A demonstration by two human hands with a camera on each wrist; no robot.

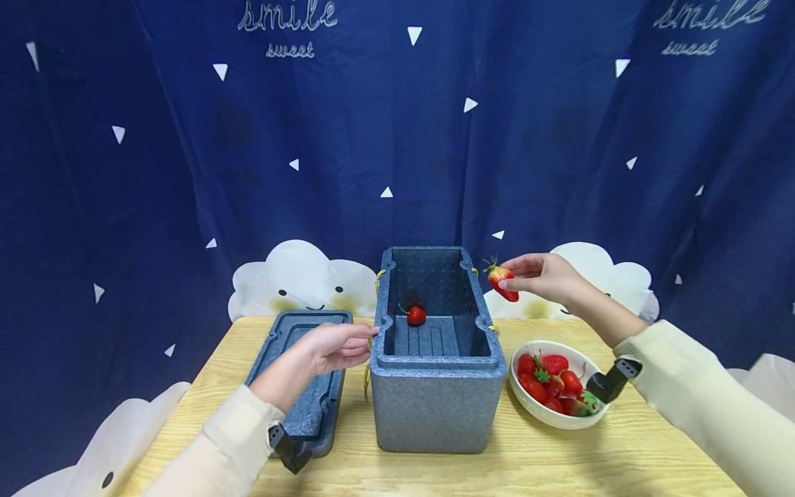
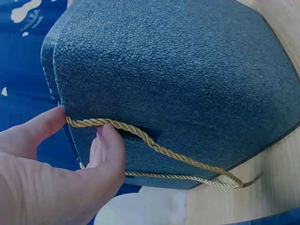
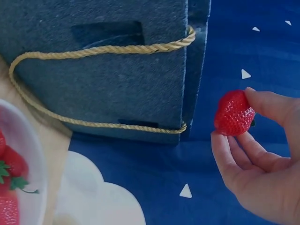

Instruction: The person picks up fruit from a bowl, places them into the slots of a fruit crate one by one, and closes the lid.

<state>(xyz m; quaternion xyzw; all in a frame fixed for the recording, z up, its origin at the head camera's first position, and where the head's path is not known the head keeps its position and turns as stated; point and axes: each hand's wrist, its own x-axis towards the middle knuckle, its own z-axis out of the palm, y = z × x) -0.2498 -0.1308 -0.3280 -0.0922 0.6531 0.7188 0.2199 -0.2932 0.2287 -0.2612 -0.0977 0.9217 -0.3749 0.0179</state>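
A deep blue-grey foam box [image 1: 438, 414] stands uncovered on the table, with a small red fruit with a thin stem [image 1: 416, 315] on its floor. My left hand [image 1: 338, 347] touches the box's left rim and side, its fingers by the yellow rope handle [image 2: 178, 157]. Over on the other side, my right hand [image 1: 539, 277] pinches a strawberry [image 1: 504, 281] between thumb and fingers, above the table and just right of the box. In the right wrist view the strawberry [image 3: 234, 113] is apart from the box wall.
A white bowl [image 1: 518, 393] of strawberries and other red fruit sits right of the box. On its left lies the blue-grey lid [image 1: 304, 414]. A dark blue curtain [image 1: 348, 138] with white triangles hangs behind the wooden table [image 1: 428, 476].
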